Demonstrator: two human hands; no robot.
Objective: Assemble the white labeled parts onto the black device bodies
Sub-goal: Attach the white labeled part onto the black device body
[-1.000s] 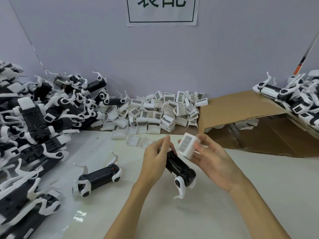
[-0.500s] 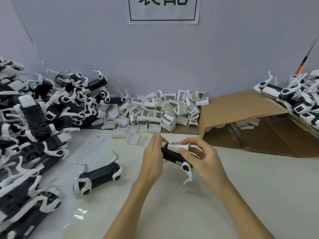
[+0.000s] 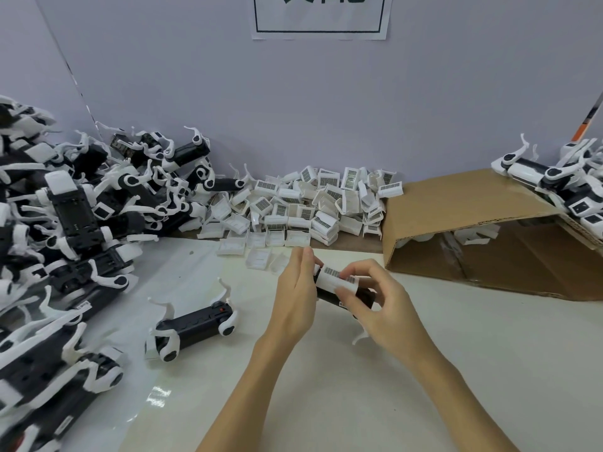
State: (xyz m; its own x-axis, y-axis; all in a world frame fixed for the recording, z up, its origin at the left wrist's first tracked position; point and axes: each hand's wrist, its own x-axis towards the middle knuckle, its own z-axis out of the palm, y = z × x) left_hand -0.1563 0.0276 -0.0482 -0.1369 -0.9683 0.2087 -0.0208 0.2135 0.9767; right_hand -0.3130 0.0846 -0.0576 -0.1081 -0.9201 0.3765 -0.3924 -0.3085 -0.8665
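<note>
Holding a black device body between both hands just above the white tabletop, mid-table in front of the person. White labeled part, barcode sticker facing up, is sitting on top of the body's far end.

Left hand is bracing the far-left end of the body, fingers nearly straight and pressed together, palm side against the part's end; can't tell if the thumb is wrapping behind. Right hand is gripping the near-right end of the body, fingers curled round it, thumb tip lying on the lower edge of the white part, index arching over the top. One white leg of the device is poking out below the right hand, down toward the table.

Loose pile of white barcode parts is lying against the back wall, well apart from the hands, a few clear trays spilling toward the table edge. Another black device body with white legs is lying alone on the table, left of the left forearm. Big heap of black-and-white devices is filling the left side. Open cardboard box is on its side at the right, with more devices piled on its far corner. Paper sign is on the wall above, text cropped.
</note>
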